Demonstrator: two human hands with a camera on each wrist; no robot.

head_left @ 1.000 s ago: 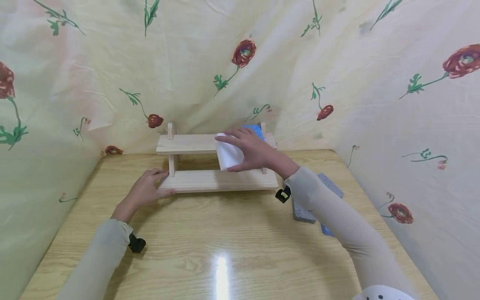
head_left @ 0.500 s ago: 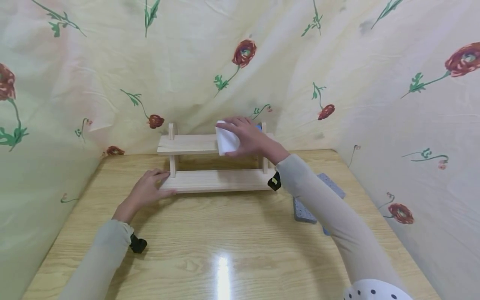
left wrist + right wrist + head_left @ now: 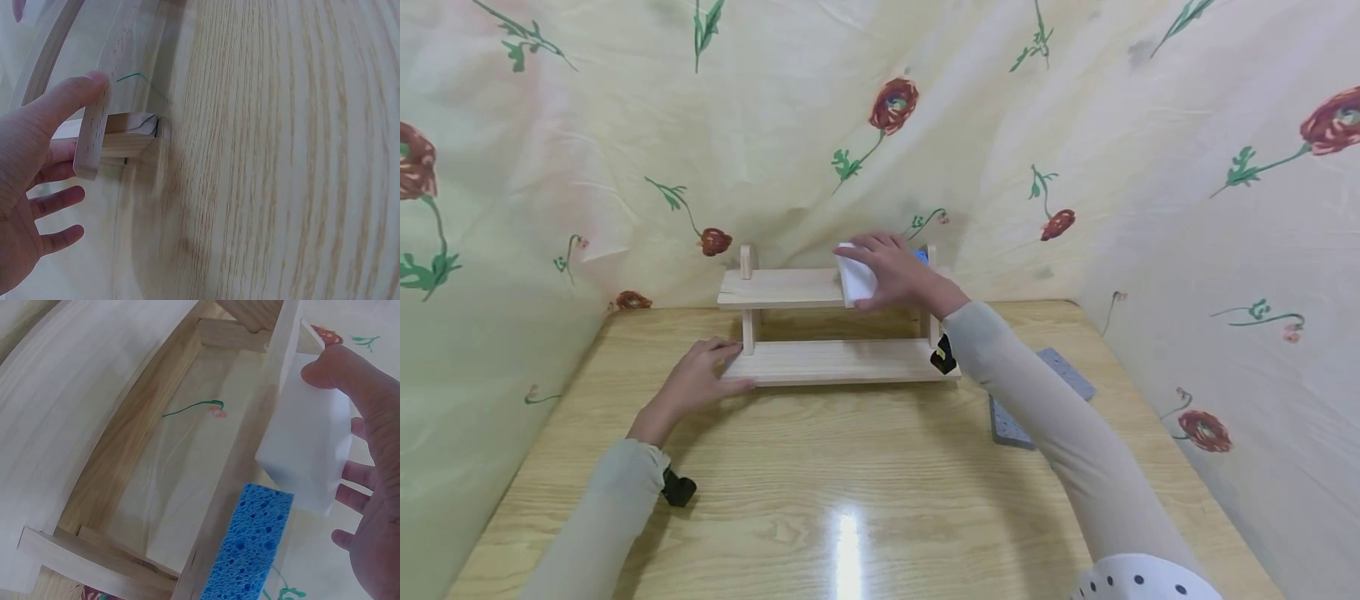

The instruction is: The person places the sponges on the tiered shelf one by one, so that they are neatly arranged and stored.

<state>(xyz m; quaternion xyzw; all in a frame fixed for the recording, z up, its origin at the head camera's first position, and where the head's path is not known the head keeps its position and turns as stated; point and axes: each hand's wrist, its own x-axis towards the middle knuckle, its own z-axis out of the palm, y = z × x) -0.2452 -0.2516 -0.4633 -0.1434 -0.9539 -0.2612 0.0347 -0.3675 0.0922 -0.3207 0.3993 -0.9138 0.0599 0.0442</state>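
A two-tier wooden shelf [image 3: 842,362] stands against the back cloth. My left hand [image 3: 695,379] grips the left end of its lower board, thumb in front; in the left wrist view the thumb [image 3: 75,97] and index finger pinch the board's edge. Over the right half of the upper board, my right hand [image 3: 891,271] holds a smooth white block [image 3: 856,279] between thumb and fingers. Seen from the right wrist, the white block [image 3: 306,437] sits at the upper board, right beside a porous blue sponge [image 3: 247,544]. In the head view the hand mostly covers that sponge.
Speckled grey slabs [image 3: 1011,423] lie on the wood-grain table [image 3: 820,475] to the right, partly behind the right sleeve [image 3: 1037,417]. Flowered cloth [image 3: 805,150] hangs at the back and both sides. Each wrist carries a small black camera [image 3: 678,488].
My right hand has raised the white block from in front of the shelf to the upper board, then moved slightly further in. The left hand has kept its grip on the shelf.
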